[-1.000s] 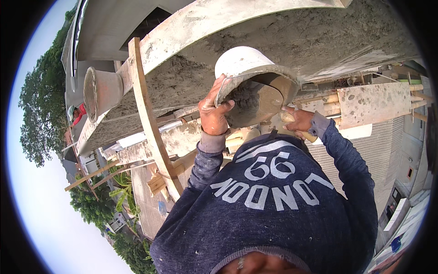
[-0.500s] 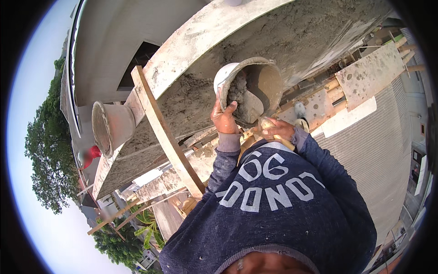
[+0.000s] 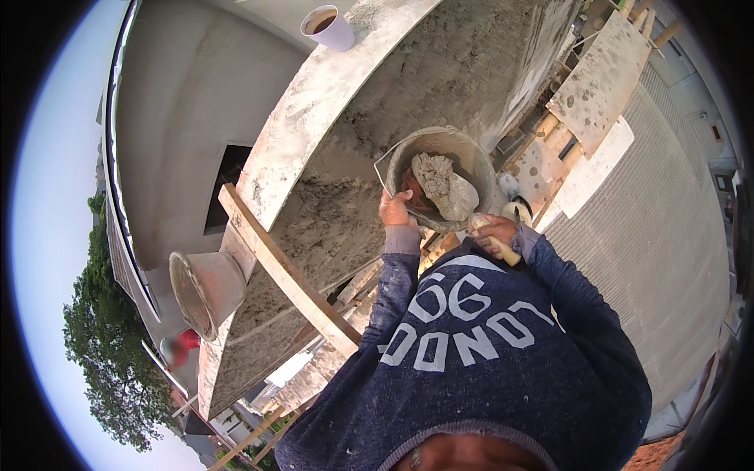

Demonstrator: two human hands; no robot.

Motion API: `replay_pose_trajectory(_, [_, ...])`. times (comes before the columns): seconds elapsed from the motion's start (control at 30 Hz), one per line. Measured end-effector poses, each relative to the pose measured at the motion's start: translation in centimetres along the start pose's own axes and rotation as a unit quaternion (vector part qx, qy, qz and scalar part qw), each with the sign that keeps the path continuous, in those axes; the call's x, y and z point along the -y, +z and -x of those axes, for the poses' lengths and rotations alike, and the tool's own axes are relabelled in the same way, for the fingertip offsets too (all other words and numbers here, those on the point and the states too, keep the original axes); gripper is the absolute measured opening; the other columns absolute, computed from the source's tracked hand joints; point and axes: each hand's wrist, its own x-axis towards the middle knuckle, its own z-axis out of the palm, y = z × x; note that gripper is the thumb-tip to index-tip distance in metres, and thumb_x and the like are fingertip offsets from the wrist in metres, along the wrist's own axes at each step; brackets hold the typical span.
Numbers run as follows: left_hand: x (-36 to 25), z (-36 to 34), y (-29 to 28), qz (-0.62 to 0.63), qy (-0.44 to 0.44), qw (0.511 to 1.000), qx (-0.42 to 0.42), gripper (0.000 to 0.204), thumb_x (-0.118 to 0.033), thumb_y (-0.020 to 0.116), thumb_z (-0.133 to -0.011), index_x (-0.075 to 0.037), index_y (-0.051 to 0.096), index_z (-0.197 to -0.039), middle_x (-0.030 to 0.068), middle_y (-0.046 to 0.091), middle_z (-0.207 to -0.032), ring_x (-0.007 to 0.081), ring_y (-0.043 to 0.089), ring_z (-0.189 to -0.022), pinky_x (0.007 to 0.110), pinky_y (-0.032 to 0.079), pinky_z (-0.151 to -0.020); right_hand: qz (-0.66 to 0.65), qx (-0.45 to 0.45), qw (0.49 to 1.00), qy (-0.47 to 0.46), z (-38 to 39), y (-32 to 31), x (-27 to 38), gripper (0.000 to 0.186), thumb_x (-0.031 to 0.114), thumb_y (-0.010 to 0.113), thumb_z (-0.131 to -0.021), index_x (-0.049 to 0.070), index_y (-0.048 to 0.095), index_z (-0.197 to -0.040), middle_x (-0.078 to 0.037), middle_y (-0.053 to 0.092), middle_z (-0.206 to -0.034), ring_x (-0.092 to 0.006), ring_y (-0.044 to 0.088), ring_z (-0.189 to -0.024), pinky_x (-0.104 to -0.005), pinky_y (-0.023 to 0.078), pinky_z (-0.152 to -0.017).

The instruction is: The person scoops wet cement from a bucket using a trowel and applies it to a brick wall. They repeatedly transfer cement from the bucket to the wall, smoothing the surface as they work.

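My left hand [image 3: 397,207] is closed on the near-left rim of a mortar-smeared bucket [image 3: 481,161], whose thin wire handle sticks out to the left. My right hand [image 3: 495,231] wraps round the pale yellowish handle of a trowel [image 3: 463,198] at the bucket's near edge. Its blade reaches into the bucket's mouth and bears a thick lump of grey mortar [image 3: 434,177]. Behind the lump, part of the bucket's inside is hidden. Beyond the bucket curves a rough concrete surface [image 3: 408,86].
A cup of dark drink [image 3: 330,30] stands on the curved ledge [image 3: 302,106]. Another bucket [image 3: 210,286] sits at the ledge's left end, near a slanting wooden beam [image 3: 287,271]. Planks [image 3: 601,82] and a corrugated roof [image 3: 644,212] lie to the right. Someone in red [image 3: 182,347] is far left.
The trowel has come up under a heaped lump of mortar, and the bucket's mouth now faces me more. My view has swung, bringing the whole cup into sight.
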Motion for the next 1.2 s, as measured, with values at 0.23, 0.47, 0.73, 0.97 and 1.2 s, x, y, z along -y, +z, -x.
replay_pose_trajectory(0.23, [-0.1, 0.5, 2.8, -0.021, 0.038, 0.997, 0.057, 0.057, 0.014, 0.057, -0.072, 0.002, 0.055, -0.128, 0.0052, 0.064, -0.095, 0.0168, 0.058, -0.083, 0.029, 0.046, -0.083, 0.004, 0.013, 0.998, -0.06, 1.6, -0.1, -1.2, 0.023, 0.012, 0.059, -0.092, 0.008, 0.044, -0.11, -0.002, 0.044, -0.064, -0.0123, 0.045, -0.041, -0.0284, 0.041, -0.034])
replay_pose_trajectory(0.47, [0.4, 0.0, 3.4, -0.019, -0.014, 1.0, 0.019, 0.073, 0.015, 0.057, -0.07, -0.001, 0.045, -0.141, 0.0094, 0.065, -0.105, 0.0176, 0.059, -0.091, 0.028, 0.045, -0.088, 0.007, -0.034, 0.993, -0.111, 3.3, 0.7, -2.8, 0.029, 0.01, 0.063, -0.09, 0.009, 0.043, -0.11, -0.003, 0.046, -0.064, -0.0146, 0.049, -0.044, -0.031, 0.044, -0.038])
replay_pose_trajectory(0.73, [2.8, -1.9, 2.3, -0.119, -0.029, 0.992, -0.027, 0.08, 0.004, 0.066, -0.071, -0.006, 0.038, -0.146, 0.0179, 0.061, -0.12, 0.022, 0.055, -0.111, 0.038, 0.043, -0.095, -0.139, -0.006, 0.974, -0.177, 0.7, -1.8, -4.6, 0.022, 0.007, 0.058, -0.092, 0.012, 0.042, -0.107, -0.003, 0.046, -0.065, -0.015, 0.047, -0.043, -0.0327, 0.043, -0.036])
replay_pose_trajectory(0.97, [6.6, -8.2, -6.4, -0.283, 0.025, 0.956, -0.077, 0.039, -0.003, 0.069, -0.071, -0.004, 0.062, -0.11, 0.0064, 0.07, -0.09, 0.0224, 0.065, -0.076, 0.034, 0.053, -0.07, -0.254, 0.026, 0.833, -0.491, 7.9, -2.4, -1.4, 0.019, 0.009, 0.053, -0.092, 0.009, 0.046, -0.111, -0.004, 0.045, -0.069, -0.0175, 0.048, -0.045, -0.0345, 0.045, -0.038])
replay_pose_trajectory(1.2, [8.9, -8.5, -13.9, -0.017, -0.008, 0.991, -0.132, 0.014, -0.007, 0.058, -0.082, -0.002, 0.055, -0.095, 0.0138, 0.061, -0.073, 0.0317, 0.059, -0.054, 0.049, 0.051, -0.047, -0.063, -0.501, 0.475, -0.72, 21.5, -9.1, -1.1, 0.039, 0.017, 0.05, -0.094, 0.007, 0.041, -0.13, -0.009, 0.055, -0.075, -0.0159, 0.053, -0.056, -0.0293, 0.047, -0.046])
